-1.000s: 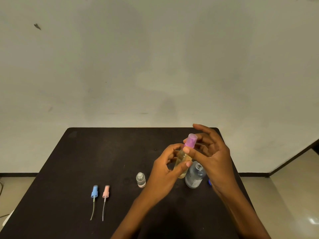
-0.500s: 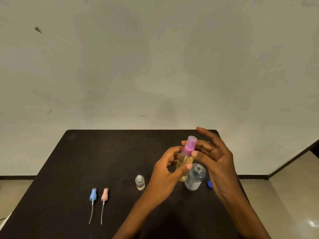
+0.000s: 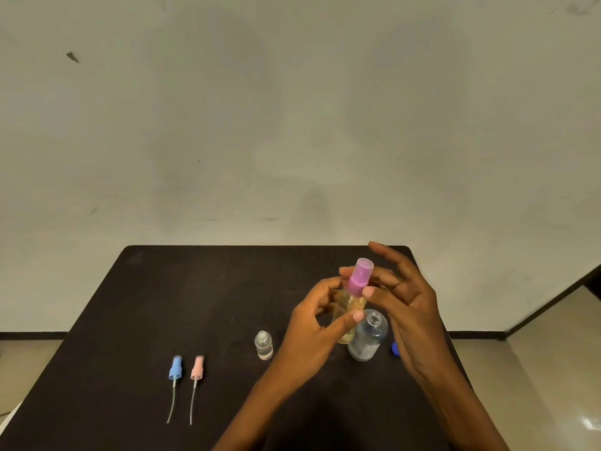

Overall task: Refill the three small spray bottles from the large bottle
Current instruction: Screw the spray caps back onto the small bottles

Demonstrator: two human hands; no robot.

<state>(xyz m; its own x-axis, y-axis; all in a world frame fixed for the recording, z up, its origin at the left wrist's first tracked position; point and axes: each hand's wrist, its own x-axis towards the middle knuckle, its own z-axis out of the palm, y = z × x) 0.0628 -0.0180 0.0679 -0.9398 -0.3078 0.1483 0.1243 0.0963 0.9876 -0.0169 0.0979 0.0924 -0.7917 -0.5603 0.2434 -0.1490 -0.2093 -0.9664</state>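
Bottle in hand: small spray bottle (image 3: 348, 309), yellowish liquid inside, held above the table (image 3: 195, 288) and tilted, top leaning right.
Left hand (image 3: 312, 333): fingers and thumb curled round the bottle body.
Right hand (image 3: 413, 314): thumb and one finger pinch the purple spray top (image 3: 361, 276) at its base, other fingers spread loose.
Large bottle (image 3: 369, 340): upright on the table just right of the held bottle, neck open, clear liquid. Label print too blurred to read.
Blue cap (image 3: 395, 349): on the table beside the large bottle, partly hidden by the right hand.
Second small bottle (image 3: 263, 346): upright, uncapped, left of the left hand, no readable marking.
Loose spray heads: blue spray head (image 3: 175, 368) and pink spray head (image 3: 197, 368) lie side by side at left, dip tubes pointing toward the near edge.
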